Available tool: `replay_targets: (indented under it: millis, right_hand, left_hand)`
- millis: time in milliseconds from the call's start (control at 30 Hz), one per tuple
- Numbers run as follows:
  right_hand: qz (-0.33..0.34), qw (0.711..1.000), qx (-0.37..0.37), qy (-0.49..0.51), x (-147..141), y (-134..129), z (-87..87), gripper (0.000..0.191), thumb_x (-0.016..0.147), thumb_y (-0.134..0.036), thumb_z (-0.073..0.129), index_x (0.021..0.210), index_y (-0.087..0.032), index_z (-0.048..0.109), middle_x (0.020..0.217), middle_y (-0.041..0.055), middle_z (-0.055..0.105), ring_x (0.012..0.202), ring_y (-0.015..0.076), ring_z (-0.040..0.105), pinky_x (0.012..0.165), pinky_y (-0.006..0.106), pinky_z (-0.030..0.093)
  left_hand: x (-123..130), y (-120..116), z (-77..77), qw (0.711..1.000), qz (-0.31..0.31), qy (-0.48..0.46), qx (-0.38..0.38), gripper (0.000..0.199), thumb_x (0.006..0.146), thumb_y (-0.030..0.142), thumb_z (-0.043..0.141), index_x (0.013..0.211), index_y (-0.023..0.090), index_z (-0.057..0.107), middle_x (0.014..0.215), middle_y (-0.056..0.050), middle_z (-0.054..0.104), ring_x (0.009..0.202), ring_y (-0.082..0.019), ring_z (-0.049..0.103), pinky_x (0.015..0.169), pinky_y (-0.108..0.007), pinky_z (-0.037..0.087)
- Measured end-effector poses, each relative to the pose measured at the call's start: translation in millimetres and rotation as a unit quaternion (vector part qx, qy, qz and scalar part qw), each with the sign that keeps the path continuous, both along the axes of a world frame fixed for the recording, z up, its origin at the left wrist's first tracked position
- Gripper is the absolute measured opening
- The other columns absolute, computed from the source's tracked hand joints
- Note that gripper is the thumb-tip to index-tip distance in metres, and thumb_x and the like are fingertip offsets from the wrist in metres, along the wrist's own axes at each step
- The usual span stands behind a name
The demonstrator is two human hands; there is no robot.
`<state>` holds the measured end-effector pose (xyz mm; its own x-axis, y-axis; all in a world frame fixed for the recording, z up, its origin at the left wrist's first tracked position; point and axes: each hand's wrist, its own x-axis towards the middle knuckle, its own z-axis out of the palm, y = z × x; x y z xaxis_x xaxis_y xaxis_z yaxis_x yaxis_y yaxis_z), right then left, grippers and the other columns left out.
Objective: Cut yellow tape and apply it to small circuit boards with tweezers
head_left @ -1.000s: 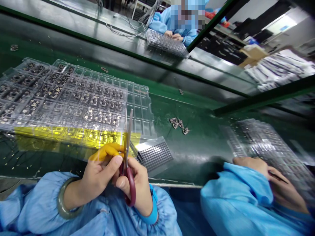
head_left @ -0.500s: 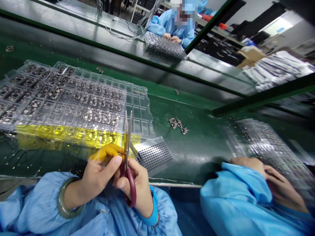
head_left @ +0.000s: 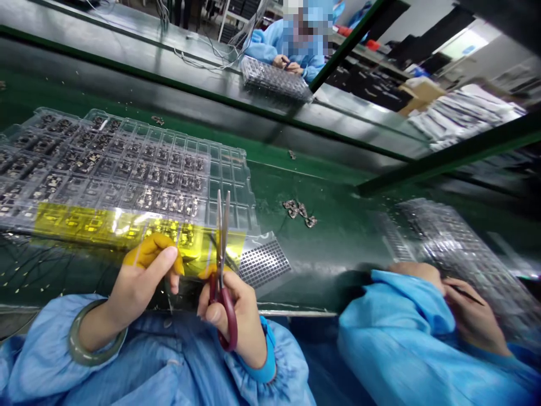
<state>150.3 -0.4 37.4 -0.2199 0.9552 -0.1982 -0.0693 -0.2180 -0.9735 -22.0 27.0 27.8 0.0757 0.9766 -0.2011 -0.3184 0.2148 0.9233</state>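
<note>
A long strip of clear yellow film (head_left: 95, 225) lies or hangs over the near edge of the plastic trays. My left hand (head_left: 141, 276) pinches its lower edge, the thumb in front and the other fingers showing yellow through the film. A pair of scissors (head_left: 229, 316) with dark red handles is in my right hand (head_left: 243, 299), blades pointing up and slightly parted in front of the film's right end. Whether my right fingertips also touch the film, I cannot tell. Just beyond lies a clear sheet with small dark squares (head_left: 266, 262).
Clear compartment trays (head_left: 230, 175) with small circuit boards cover the left of the green bench (head_left: 333, 259). Small metallic parts (head_left: 300, 211) lie mid-bench. On the right, a co-worker's sleeve (head_left: 393, 327) and hands are by another tray (head_left: 456, 242). Another person (head_left: 287, 45) sits opposite.
My left hand has moved left, away from my right hand, and the film is spread between them. The scissors stay upright in my right hand. The view has shifted slightly.
</note>
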Motion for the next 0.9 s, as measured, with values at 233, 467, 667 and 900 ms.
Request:
replay_targets:
  millis: [233, 467, 667, 900]
  right_hand:
    - [0.095, 0.992, 0.065, -0.043, 15.3, -0.5, 1.2, 0.077, 0.069, -0.084, 0.059, 0.109, -0.019, 0.053, 0.080, 0.0043, 0.062, 0.068, 0.0168, 0.054, 0.065, 0.030, 0.046]
    - [0.151, 0.980, 0.085, -0.098, 11.6, -1.5, -6.8, 0.083, 0.067, -0.088, 0.055, 0.112, -0.019, 0.053, 0.080, 0.0057, 0.064, 0.073, 0.0199, 0.056, 0.069, 0.032, 0.049]
    - [0.136, 0.982, 0.083, -0.099, 4.5, 1.0, -8.0, 0.081, 0.065, -0.086, 0.060, 0.111, -0.020, 0.055, 0.077, 0.0036, 0.063, 0.072, 0.0202, 0.058, 0.069, 0.031, 0.050]
    - [0.130, 0.979, 0.103, -0.120, 4.3, 2.3, -8.3, 0.082, 0.064, -0.086, 0.059, 0.111, -0.019, 0.056, 0.076, 0.0043, 0.065, 0.072, 0.0205, 0.058, 0.070, 0.033, 0.050]
  left_hand:
    - [11.5, 2.6, 6.3, 0.996, 0.075, 0.051, 0.007, 0.028, 0.090, 0.043, 0.063, 0.080, 0.017, 0.065, 0.071, 0.000, 0.069, 0.066, -0.014, 0.066, 0.070, -0.025, 0.055]
    - [22.8, 2.7, 6.3, 0.991, 0.128, 0.008, -0.041, 0.035, 0.082, 0.050, 0.070, 0.095, 0.018, 0.065, 0.085, -0.005, 0.076, 0.078, -0.021, 0.072, 0.068, -0.029, 0.060]
    - [24.2, -0.3, 2.4, 0.993, 0.111, 0.004, -0.045, 0.032, 0.081, 0.051, 0.070, 0.092, 0.021, 0.063, 0.069, 0.000, 0.073, 0.063, -0.019, 0.070, 0.056, -0.027, 0.057]
    - [24.5, 2.3, 8.4, 0.991, 0.124, -0.008, -0.054, 0.032, 0.079, 0.050, 0.073, 0.086, 0.020, 0.062, 0.077, -0.003, 0.077, 0.065, -0.019, 0.072, 0.063, -0.030, 0.061]
